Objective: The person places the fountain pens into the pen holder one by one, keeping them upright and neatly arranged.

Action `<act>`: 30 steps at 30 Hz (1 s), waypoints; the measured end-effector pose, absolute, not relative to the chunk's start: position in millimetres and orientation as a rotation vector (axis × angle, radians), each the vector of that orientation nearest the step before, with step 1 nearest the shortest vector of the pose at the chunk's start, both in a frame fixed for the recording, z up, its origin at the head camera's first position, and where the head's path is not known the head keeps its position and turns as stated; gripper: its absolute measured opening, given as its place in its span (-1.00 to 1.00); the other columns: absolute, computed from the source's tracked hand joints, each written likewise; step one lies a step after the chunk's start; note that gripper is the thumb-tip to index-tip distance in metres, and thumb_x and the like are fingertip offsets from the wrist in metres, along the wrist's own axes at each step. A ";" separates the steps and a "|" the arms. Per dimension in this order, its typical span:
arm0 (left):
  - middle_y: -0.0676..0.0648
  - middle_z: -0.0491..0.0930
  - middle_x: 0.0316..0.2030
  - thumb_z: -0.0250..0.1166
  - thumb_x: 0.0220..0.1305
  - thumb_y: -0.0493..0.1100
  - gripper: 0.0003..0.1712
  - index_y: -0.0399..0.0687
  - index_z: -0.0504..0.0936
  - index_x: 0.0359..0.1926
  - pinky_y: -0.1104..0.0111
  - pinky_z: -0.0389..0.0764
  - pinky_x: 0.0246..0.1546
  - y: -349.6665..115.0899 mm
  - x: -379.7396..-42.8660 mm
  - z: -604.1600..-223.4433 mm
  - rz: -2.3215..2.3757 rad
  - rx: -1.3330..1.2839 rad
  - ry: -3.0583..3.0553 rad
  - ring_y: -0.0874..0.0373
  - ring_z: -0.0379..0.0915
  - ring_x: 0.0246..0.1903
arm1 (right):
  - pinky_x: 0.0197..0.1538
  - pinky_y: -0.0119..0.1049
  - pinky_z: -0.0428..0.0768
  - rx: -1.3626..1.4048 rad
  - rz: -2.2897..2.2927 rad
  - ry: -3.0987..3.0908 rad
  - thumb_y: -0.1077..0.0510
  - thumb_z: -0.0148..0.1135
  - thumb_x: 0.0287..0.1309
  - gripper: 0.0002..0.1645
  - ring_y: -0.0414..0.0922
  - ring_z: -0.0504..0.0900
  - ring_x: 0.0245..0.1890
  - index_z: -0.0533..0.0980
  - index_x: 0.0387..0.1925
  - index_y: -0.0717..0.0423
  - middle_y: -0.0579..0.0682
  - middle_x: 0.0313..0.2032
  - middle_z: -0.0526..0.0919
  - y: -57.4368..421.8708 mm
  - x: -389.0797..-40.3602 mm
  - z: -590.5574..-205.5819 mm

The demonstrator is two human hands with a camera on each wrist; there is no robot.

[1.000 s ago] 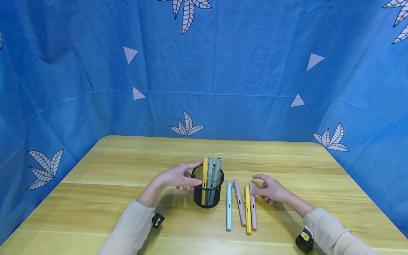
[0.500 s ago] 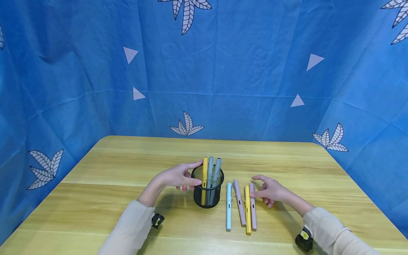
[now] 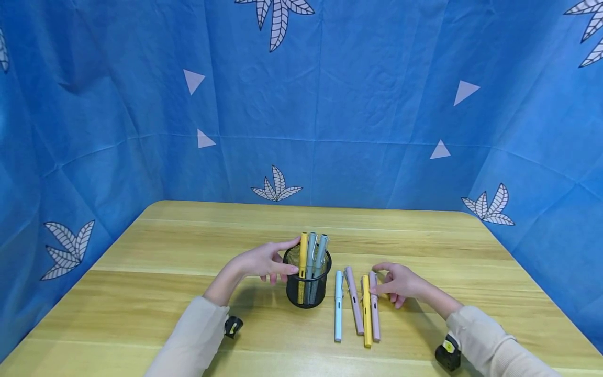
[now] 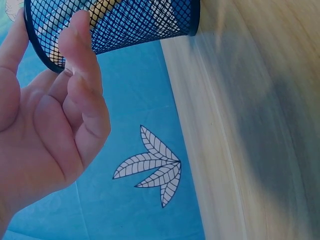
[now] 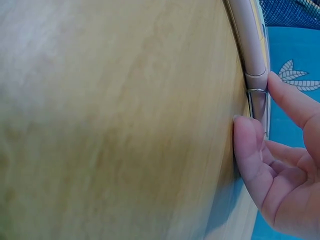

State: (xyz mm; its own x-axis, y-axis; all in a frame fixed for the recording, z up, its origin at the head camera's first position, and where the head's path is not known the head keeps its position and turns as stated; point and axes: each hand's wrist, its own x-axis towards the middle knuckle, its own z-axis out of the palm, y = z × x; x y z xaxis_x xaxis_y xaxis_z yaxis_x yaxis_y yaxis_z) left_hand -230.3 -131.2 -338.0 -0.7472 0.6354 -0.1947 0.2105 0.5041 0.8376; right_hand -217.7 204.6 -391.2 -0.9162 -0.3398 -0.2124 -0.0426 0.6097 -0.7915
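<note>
A black mesh pen holder (image 3: pixel 305 293) stands upright on the table, with a yellow pen (image 3: pixel 303 251) and two grey-blue pens (image 3: pixel 321 251) inside. My left hand (image 3: pixel 264 260) grips it by the rim, thumb on the near side and forefinger at the far side. To the right of the holder lie a light blue pen (image 3: pixel 338 309), a purple pen (image 3: pixel 355 306), another yellow pen (image 3: pixel 367 317) and, rightmost, a second purple pen (image 3: pixel 375 317). My right hand (image 3: pixel 399 281) pinches that rightmost pen at its capped end, thumb on the cap, other fingers curled beside it.
The light wooden table (image 3: pixel 198 220) has a blue patterned cloth (image 3: pixel 358 104) hanging behind and at both sides. A small black wrist camera (image 3: pixel 233 326) sits under the left sleeve, another camera (image 3: pixel 448 354) under the right sleeve.
My right hand has moved slightly, its thumb now lower along the cap of the rightmost purple pen. The left hand, holder and pens look unmoved.
</note>
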 end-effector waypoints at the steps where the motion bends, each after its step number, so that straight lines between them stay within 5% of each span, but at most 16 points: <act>1: -0.32 0.55 -0.47 0.20 0.18 0.00 -0.12 0.13 -0.11 0.39 0.41 0.23 -0.72 -131.0 -230.4 -338.0 1.165 0.694 2.264 -0.32 0.42 -0.54 | -0.67 -0.25 0.51 -0.308 -1.213 2.493 0.13 0.34 -0.06 -0.17 -0.21 0.38 -0.78 0.18 0.17 0.41 0.04 -0.60 0.37 204.6 -217.9 -391.3; 30: -0.33 0.55 -0.46 0.20 0.18 0.00 -0.12 0.14 -0.12 0.39 0.42 0.19 -0.73 -130.5 -230.2 -339.1 1.176 0.685 2.250 -0.26 0.43 -0.58 | -0.63 -0.23 0.54 -0.305 -1.317 2.463 0.35 0.28 -0.12 -0.36 -0.18 0.45 -0.75 0.27 0.04 0.46 0.07 -0.65 0.41 200.8 -213.9 -391.4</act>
State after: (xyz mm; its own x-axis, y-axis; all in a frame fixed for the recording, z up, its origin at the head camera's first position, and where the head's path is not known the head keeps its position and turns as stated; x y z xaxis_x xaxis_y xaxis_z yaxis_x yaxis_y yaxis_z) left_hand -230.2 -130.5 -339.1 -0.7449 0.6363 -0.2006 0.1984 0.4984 0.8440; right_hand -213.9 200.8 -391.4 -0.9226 -0.3377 -0.1865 -0.0323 0.5495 -0.8349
